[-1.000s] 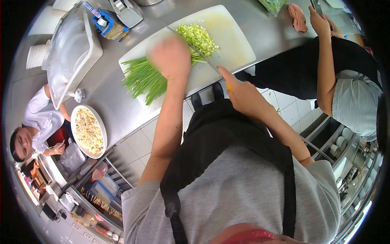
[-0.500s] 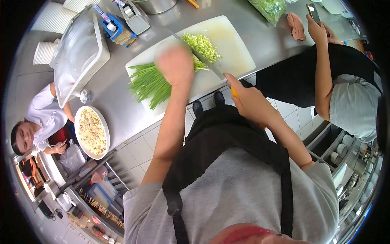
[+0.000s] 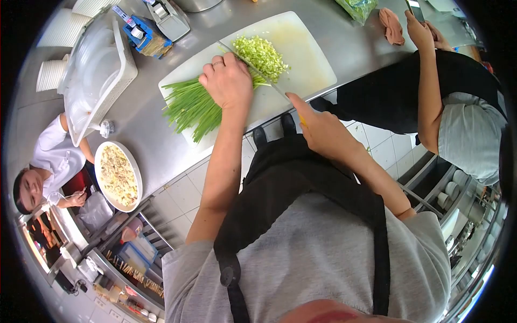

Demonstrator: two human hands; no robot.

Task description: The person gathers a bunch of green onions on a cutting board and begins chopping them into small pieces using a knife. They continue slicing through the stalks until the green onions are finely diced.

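My left hand (image 3: 227, 82) presses down on a bundle of long green spring onions (image 3: 194, 110), its fingers closed over their cut end. In my right hand (image 3: 328, 132) is a kitchen knife (image 3: 276, 90) with a yellow handle, mostly covered by my fingers. The blade runs diagonally past my left fingertips, between the bundle and a heap of finely chopped pale green pieces (image 3: 262, 58). Both the stalks and the heap lie on a white cutting board (image 3: 308, 54); the stalks' leafy ends reach past its left edge.
A white basket of clear plastic lids (image 3: 125, 75) and an oval dish of food (image 3: 137, 177) stand left, near a person in white (image 3: 56, 142). A tape dispenser (image 3: 171, 21) sits behind. At right are a cloth (image 3: 392, 27), bagged greens (image 3: 358, 8) and a co-worker holding a phone (image 3: 414, 9).
The whole view has shifted a little, moving the board slightly up and left in it. My left hand and the knife stay in nearly the same place over the bundle.
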